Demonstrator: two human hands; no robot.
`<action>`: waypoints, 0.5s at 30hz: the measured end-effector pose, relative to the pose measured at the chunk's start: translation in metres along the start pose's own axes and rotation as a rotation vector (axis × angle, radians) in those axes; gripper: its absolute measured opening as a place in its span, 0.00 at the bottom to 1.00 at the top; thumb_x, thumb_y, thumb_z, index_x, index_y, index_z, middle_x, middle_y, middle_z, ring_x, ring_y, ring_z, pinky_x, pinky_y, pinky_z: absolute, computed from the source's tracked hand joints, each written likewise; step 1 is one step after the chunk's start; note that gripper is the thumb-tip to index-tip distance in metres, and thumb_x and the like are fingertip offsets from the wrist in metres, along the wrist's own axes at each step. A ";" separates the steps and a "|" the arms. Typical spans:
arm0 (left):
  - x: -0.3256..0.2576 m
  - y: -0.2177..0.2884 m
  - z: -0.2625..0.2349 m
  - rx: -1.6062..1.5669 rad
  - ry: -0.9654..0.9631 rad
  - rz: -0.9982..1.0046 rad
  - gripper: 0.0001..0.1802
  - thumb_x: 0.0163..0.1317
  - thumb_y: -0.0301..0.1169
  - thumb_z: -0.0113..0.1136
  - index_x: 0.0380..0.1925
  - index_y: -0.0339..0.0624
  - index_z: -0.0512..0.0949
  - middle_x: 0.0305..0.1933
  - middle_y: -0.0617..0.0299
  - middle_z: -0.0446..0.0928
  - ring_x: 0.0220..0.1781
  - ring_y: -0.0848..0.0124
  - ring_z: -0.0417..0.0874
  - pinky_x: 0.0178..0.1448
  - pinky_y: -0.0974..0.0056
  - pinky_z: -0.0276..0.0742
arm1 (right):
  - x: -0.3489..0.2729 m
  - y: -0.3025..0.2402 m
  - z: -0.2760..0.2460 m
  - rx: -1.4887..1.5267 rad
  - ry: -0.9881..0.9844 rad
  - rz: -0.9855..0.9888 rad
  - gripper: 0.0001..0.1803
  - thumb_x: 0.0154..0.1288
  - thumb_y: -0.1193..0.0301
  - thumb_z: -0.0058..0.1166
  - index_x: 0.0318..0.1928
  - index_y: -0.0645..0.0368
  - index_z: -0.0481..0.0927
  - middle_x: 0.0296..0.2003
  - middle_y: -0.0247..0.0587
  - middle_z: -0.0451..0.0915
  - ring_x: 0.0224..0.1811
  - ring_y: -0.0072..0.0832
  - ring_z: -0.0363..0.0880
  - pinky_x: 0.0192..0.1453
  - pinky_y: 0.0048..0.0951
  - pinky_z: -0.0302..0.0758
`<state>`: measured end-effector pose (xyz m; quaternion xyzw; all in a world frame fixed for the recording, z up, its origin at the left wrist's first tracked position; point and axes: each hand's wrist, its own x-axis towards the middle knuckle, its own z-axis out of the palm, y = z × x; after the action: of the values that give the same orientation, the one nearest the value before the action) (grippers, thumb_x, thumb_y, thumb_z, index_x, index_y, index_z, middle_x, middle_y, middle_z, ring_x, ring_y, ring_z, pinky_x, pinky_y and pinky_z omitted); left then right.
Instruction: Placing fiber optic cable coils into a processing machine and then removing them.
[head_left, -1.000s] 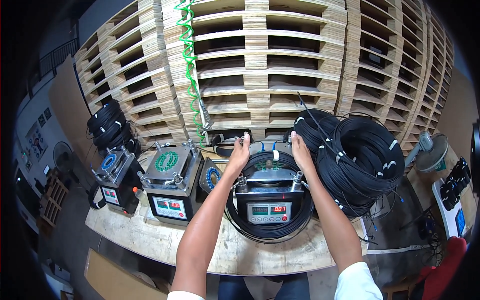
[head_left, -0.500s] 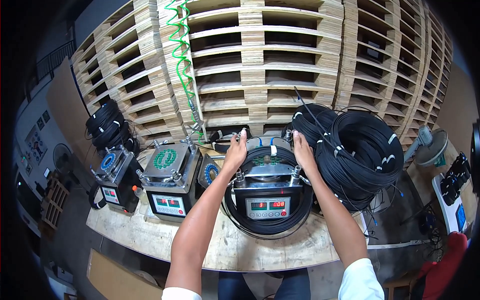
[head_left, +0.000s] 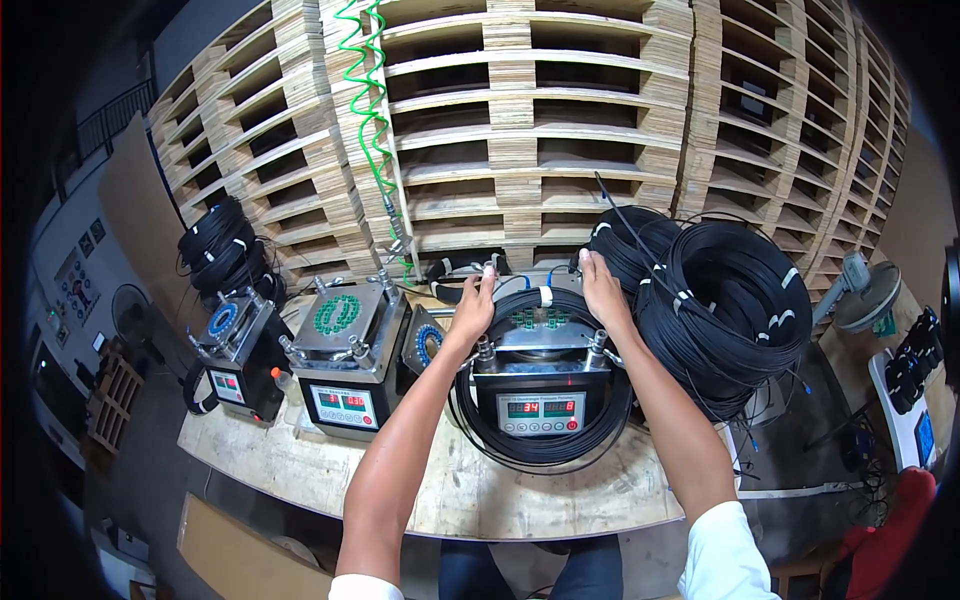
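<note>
A polishing machine (head_left: 540,378) with a metal top and red digital readouts stands in front of me. A coil of black cable (head_left: 545,452) is looped around its front and up over its top, with a white tie at the upper edge. Green connector holders (head_left: 540,318) show on the top plate inside the loop. My left hand (head_left: 474,308) is closed at the far left corner; what its fingers hold is hidden. At the far right corner my right hand (head_left: 603,292) closes on a metal clamp knob, mostly covered by the fingers. Blue-tipped cable ends lie between both hands.
Two similar machines (head_left: 345,352) (head_left: 240,350) stand to the left on the wooden table (head_left: 300,452). Large black cable coils (head_left: 735,310) are piled at right, and another stack (head_left: 215,245) at far left. Wooden pallets (head_left: 540,120) rise behind, beside a green spiral hose (head_left: 368,100).
Both hands stay at the machine's far corners. The readouts on the front machine and the one beside it have changed. The whole view has shifted slightly.
</note>
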<state>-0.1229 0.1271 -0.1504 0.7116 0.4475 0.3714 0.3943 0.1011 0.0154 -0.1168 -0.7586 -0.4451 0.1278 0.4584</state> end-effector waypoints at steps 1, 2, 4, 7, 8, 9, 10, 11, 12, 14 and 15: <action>0.000 -0.002 0.000 -0.014 0.001 0.007 0.53 0.69 0.71 0.37 0.72 0.29 0.60 0.69 0.28 0.68 0.73 0.39 0.68 0.75 0.51 0.62 | -0.002 -0.002 -0.001 -0.026 -0.008 0.013 0.39 0.77 0.36 0.26 0.72 0.51 0.64 0.61 0.69 0.74 0.67 0.65 0.69 0.70 0.54 0.66; -0.002 -0.003 -0.001 -0.026 0.005 0.010 0.52 0.70 0.71 0.38 0.71 0.30 0.60 0.69 0.29 0.68 0.73 0.39 0.68 0.75 0.51 0.63 | -0.005 -0.002 -0.002 -0.051 -0.021 0.026 0.39 0.77 0.36 0.26 0.71 0.49 0.66 0.61 0.68 0.75 0.66 0.65 0.70 0.69 0.55 0.67; -0.001 -0.004 -0.004 -0.006 -0.011 0.015 0.52 0.70 0.70 0.38 0.71 0.30 0.61 0.68 0.29 0.69 0.72 0.39 0.69 0.75 0.51 0.63 | -0.010 -0.002 -0.004 -0.028 -0.026 0.012 0.38 0.76 0.35 0.25 0.70 0.48 0.66 0.61 0.67 0.75 0.66 0.65 0.70 0.69 0.55 0.67; 0.005 -0.002 -0.004 0.008 -0.043 0.025 0.49 0.72 0.67 0.40 0.71 0.30 0.61 0.66 0.29 0.71 0.72 0.39 0.70 0.74 0.52 0.64 | -0.007 0.015 -0.004 0.006 -0.003 -0.042 0.38 0.76 0.35 0.24 0.70 0.47 0.67 0.61 0.64 0.76 0.66 0.65 0.70 0.69 0.56 0.67; 0.005 -0.002 -0.004 0.028 -0.040 0.050 0.48 0.72 0.67 0.40 0.71 0.30 0.61 0.65 0.29 0.72 0.71 0.39 0.70 0.74 0.52 0.64 | -0.008 0.019 -0.003 0.017 0.016 -0.076 0.38 0.76 0.35 0.24 0.70 0.47 0.67 0.61 0.63 0.76 0.66 0.65 0.70 0.69 0.56 0.67; 0.004 0.000 -0.005 0.049 -0.036 0.076 0.48 0.72 0.66 0.40 0.70 0.30 0.62 0.64 0.29 0.73 0.71 0.38 0.70 0.73 0.52 0.65 | -0.009 0.023 -0.003 0.019 0.017 -0.076 0.38 0.76 0.35 0.24 0.70 0.47 0.67 0.61 0.63 0.76 0.66 0.65 0.70 0.69 0.56 0.67; 0.006 -0.002 -0.008 0.020 -0.040 0.077 0.47 0.72 0.65 0.41 0.70 0.30 0.62 0.64 0.30 0.73 0.71 0.40 0.71 0.73 0.53 0.65 | -0.010 0.027 -0.003 0.007 -0.004 -0.054 0.38 0.76 0.35 0.25 0.70 0.48 0.68 0.61 0.63 0.76 0.65 0.65 0.70 0.69 0.55 0.67; 0.004 0.003 -0.009 0.020 -0.042 0.078 0.47 0.72 0.65 0.41 0.70 0.30 0.62 0.64 0.30 0.73 0.71 0.40 0.71 0.73 0.53 0.65 | -0.013 0.026 -0.005 -0.007 -0.025 -0.030 0.38 0.76 0.36 0.25 0.69 0.48 0.68 0.60 0.62 0.77 0.65 0.65 0.70 0.69 0.55 0.67; 0.001 0.008 -0.011 -0.032 -0.028 0.043 0.47 0.73 0.65 0.41 0.70 0.31 0.62 0.64 0.30 0.73 0.70 0.42 0.72 0.73 0.53 0.65 | -0.016 0.026 -0.007 -0.008 -0.024 -0.030 0.38 0.76 0.36 0.25 0.69 0.48 0.68 0.60 0.62 0.77 0.65 0.65 0.70 0.69 0.55 0.67; -0.003 0.014 -0.012 -0.083 -0.013 0.008 0.46 0.73 0.65 0.41 0.70 0.31 0.63 0.64 0.31 0.73 0.70 0.43 0.72 0.73 0.54 0.64 | -0.021 0.025 -0.011 0.008 -0.027 0.028 0.36 0.77 0.38 0.28 0.69 0.50 0.70 0.60 0.61 0.77 0.65 0.64 0.71 0.69 0.53 0.68; -0.005 0.017 -0.010 -0.077 -0.003 0.008 0.46 0.73 0.65 0.41 0.70 0.31 0.62 0.64 0.32 0.73 0.70 0.44 0.73 0.73 0.54 0.64 | -0.021 0.025 -0.010 0.008 -0.028 0.027 0.36 0.77 0.38 0.28 0.69 0.50 0.70 0.60 0.61 0.77 0.65 0.64 0.71 0.69 0.53 0.68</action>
<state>-0.1276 0.1198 -0.1323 0.6982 0.4294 0.3887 0.4208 0.1094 -0.0112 -0.1362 -0.7608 -0.4405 0.1464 0.4536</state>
